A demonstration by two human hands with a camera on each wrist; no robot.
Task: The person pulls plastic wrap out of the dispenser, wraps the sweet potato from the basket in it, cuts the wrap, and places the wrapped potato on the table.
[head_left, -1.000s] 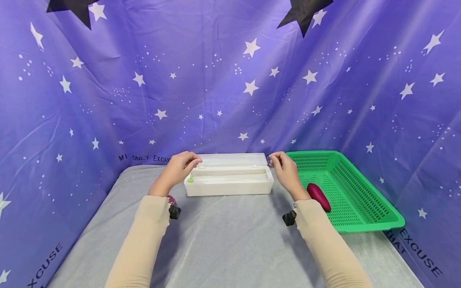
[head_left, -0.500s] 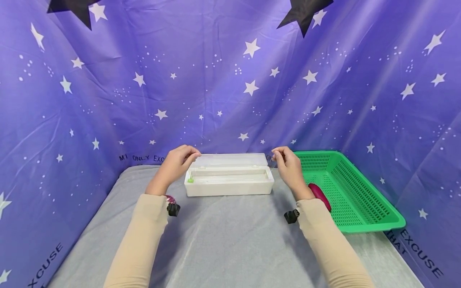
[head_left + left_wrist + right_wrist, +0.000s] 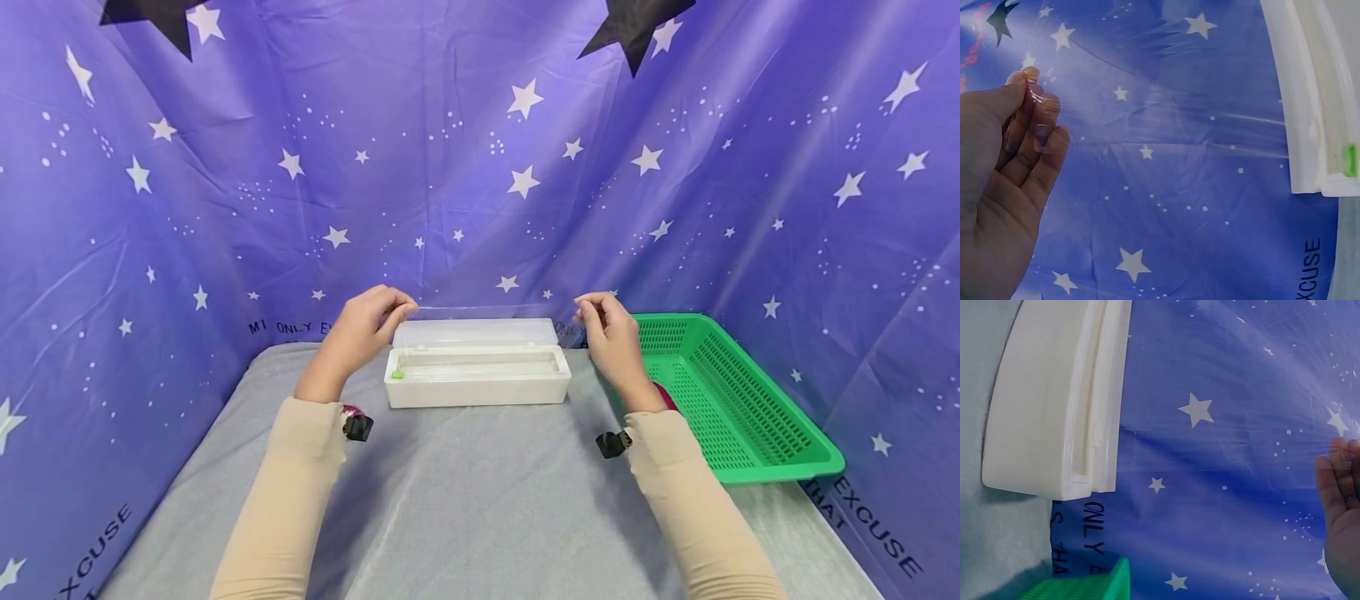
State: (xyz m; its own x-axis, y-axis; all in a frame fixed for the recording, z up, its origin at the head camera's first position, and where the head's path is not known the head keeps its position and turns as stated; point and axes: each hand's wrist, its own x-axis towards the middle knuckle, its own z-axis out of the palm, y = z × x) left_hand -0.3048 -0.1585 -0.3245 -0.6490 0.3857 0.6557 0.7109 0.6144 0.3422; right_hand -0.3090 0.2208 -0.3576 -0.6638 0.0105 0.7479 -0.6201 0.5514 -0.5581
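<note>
Clear plastic wrap (image 3: pixel 491 313) stretches between my two raised hands, above and behind a long white wrap dispenser (image 3: pixel 478 393). My left hand (image 3: pixel 362 335) pinches its left corner between thumb and fingers. On the other side my right hand (image 3: pixel 615 343) pinches the right corner, its thumb partly hidden in the right wrist view. In the left wrist view the film (image 3: pixel 1250 122) runs down to the dispenser (image 3: pixel 1310 100). The dispenser's translucent lid (image 3: pixel 476 332) stands raised at the back, and a small green slider (image 3: pixel 397 374) sits at its left end.
At the right stands a green plastic basket (image 3: pixel 757 417). A dark red, long rounded thing (image 3: pixel 664 397) in it is mostly hidden by my right wrist. Another shiny dark red thing (image 3: pixel 351 410) shows beside my left wrist. A starry purple curtain (image 3: pixel 465 167) hangs behind the grey-covered table (image 3: pixel 480 500).
Both hands have risen and moved slightly apart, drawing the plastic wrap up from the dispenser. My right wrist now covers most of the dark red thing in the basket.
</note>
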